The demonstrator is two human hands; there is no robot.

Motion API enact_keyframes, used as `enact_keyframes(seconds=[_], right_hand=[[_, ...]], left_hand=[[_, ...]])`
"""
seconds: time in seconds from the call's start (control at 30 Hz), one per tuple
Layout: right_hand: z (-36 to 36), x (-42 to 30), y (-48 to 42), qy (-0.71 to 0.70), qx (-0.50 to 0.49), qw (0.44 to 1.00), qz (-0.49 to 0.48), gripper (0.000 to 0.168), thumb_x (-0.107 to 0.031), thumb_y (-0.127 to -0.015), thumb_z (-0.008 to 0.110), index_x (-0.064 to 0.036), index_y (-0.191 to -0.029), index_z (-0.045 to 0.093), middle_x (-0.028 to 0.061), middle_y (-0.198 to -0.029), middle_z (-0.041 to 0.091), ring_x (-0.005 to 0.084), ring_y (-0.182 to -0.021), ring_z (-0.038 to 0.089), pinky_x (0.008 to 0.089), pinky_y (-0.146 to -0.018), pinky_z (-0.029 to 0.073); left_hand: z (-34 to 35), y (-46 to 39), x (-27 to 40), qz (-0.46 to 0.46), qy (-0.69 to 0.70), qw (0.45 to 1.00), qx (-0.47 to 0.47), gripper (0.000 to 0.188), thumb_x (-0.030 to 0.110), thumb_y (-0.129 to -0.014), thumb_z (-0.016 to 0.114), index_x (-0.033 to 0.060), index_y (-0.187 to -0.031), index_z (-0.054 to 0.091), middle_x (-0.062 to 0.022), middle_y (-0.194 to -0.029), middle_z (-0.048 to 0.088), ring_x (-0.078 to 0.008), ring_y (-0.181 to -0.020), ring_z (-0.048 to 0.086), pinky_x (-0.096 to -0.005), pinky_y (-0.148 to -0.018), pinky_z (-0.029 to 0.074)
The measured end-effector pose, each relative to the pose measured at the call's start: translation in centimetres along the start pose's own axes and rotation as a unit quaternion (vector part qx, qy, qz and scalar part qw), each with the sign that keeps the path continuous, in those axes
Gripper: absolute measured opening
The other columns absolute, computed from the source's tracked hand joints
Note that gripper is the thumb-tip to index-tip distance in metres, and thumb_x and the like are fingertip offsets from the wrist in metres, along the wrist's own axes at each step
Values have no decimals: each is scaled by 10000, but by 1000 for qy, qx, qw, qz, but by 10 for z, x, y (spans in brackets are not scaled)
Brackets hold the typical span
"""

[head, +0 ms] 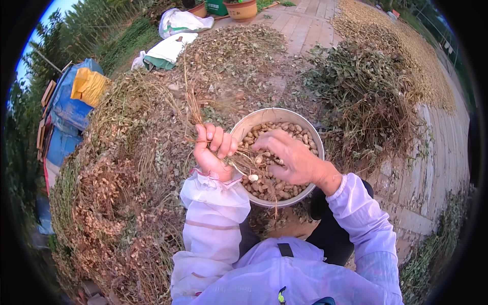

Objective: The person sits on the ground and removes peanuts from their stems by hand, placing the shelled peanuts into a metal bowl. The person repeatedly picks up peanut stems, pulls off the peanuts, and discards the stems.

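My left hand (214,146) is closed around the stems of a dried peanut plant (193,106), left of a round metal basin (322,143). The plant's roots, with a few pods, hang over the basin's left side. A pale peanut pod (253,177) dangles there on a root. My right hand (291,157) is above the basin beside those roots, its fingers bent and somewhat blurred. Whether it pinches a pod cannot be made out. Loose unshelled peanuts (282,188) fill much of the basin.
Uprooted peanut plants with pods (110,213) are heaped at left. A pile of greener peanut vines (366,91) lies at right, before a spread of peanuts (427,72) on the paving. White sacks (171,47), a terracotta flowerpot (241,10) and blue barrels (70,110) stand farther off.
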State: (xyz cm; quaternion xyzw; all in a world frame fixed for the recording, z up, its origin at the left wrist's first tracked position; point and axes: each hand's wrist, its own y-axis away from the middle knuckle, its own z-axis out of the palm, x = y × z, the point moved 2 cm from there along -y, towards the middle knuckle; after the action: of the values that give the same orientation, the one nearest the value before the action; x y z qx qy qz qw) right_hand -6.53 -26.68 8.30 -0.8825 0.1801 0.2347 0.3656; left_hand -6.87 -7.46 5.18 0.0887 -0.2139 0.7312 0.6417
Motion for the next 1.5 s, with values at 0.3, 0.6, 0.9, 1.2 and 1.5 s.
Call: enact_keyframes(seconds=[0.3, 0.6, 0.9, 1.2, 1.5], right_hand=[[10, -9, 9, 231, 0, 971, 68, 178, -51, -672, 609, -36, -808, 495, 106, -739, 506, 296, -702, 548, 379, -569, 461], [-12, -15, 4, 54, 94, 993, 53, 133, -106, -744, 631, -50, -827, 544, 112, -857, 545, 306, -829, 549, 403, -687, 461], [25, -12, 12, 177, -6, 982, 65, 165, -67, -700, 595, -28, -814, 481, 118, -727, 508, 286, -658, 559, 382, -524, 466], [-42, -14, 18, 166, 165, 966, 107, 149, 4, -751, 622, -9, -886, 559, 151, -798, 578, 317, -670, 579, 369, -594, 466], [6, 16, 41, -200, 60, 917, 340, 337, -137, -850, 626, 67, -1098, 524, 91, -814, 608, 141, -682, 587, 275, -556, 479]], left_hand=[[-16, -16, 6, 3, 8, 999, 54, 375, 397, -960, 401, 132, -695, 414, 54, -490, 294, -83, -363, 256, -270, -392, 280], [-18, -17, -3, -37, -122, 982, 141, 344, 403, -931, 467, 148, -712, 394, 56, -508, 287, -94, -379, 262, -279, -403, 271], [-23, -18, -24, -92, -138, 964, 206, 335, 389, -936, 442, 147, -711, 392, 41, -522, 292, -104, -404, 269, -290, -440, 278], [-36, -23, -12, -5, -86, 952, 294, 332, 370, -958, 402, 151, -710, 410, 52, -536, 319, -111, -440, 306, -300, -468, 314], [-45, -26, -28, 48, 29, 970, 235, 325, 330, -994, 309, 124, -764, 412, 21, -626, 358, -141, -559, 351, -357, -653, 382]])
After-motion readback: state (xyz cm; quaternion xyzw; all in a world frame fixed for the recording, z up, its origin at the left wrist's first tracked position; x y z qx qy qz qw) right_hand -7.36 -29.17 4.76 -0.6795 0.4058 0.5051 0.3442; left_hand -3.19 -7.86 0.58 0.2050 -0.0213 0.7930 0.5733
